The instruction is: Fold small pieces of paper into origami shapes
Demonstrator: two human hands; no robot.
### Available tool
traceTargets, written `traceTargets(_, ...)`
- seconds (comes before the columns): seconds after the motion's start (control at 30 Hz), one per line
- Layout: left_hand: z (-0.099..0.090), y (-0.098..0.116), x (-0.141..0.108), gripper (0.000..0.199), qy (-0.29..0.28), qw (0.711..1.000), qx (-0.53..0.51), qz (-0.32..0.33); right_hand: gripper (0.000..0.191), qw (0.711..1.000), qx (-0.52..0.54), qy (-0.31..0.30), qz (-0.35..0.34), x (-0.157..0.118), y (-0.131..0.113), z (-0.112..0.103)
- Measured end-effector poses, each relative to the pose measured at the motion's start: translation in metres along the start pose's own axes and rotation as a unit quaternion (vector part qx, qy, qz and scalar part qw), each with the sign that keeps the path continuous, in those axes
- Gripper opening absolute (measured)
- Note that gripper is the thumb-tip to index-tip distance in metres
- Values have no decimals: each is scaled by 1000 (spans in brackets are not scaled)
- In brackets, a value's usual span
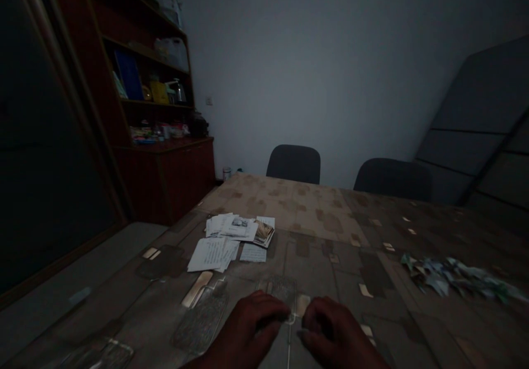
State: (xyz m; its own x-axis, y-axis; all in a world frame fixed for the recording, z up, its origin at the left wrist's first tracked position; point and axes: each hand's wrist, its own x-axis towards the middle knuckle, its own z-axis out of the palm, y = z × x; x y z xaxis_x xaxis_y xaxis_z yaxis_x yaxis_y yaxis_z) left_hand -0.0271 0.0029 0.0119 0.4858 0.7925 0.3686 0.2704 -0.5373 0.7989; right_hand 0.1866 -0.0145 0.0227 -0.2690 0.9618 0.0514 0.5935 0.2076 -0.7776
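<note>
Both hands are low in the head view, just above the patterned tablecloth [301,204]. My left hand [257,325] has bent fingers pointing right, with a gap between them and the thumb; nothing shows in it. Facing it, a short distance away, my right hand [333,327] has curled fingers and the thumb apart below them, also with nothing visible inside. The hands do not touch each other. Beyond my left hand lie loose printed papers [210,253] and a small stack of cards or photos [264,231].
A row of crumpled, greenish-white paper pieces [458,278] lies on the table's right side. Two grey chairs [294,164] stand at the far edge. On the left is a red-brown cabinet [185,171] with filled shelves. The room is dim.
</note>
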Motion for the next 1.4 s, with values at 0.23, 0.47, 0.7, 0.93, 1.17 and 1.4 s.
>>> traceTargets(0.23, 12, 20, 30, 25, -55, 934, -270, -229, 32, 962, 270, 26, 39, 9, -3, -7)
traceTargets(0.47, 27, 27, 49, 22, 47, 940, -241, -236, 48, 948, 287, 139, 17, 16, 4, 3)
traceTargets(0.7, 29, 12, 38, 20, 28, 954, -212, -210, 39, 965, 224, 134, -4, 11, 11, 15)
traceTargets(0.93, 30, 8, 34, 15, 5, 945, -247, -214, 34, 962, 257, 78, 48, 8, 13, 5)
traceTargets(1.17, 26, 12, 32, 18, 1, 947, -235, -218, 26, 964, 251, 78, 48, 2, 8, 4)
traceTargets(1.4, 26, 15, 34, 13, 5, 941, -228, -249, 27, 965, 253, 54, 40, 2, 4, 8)
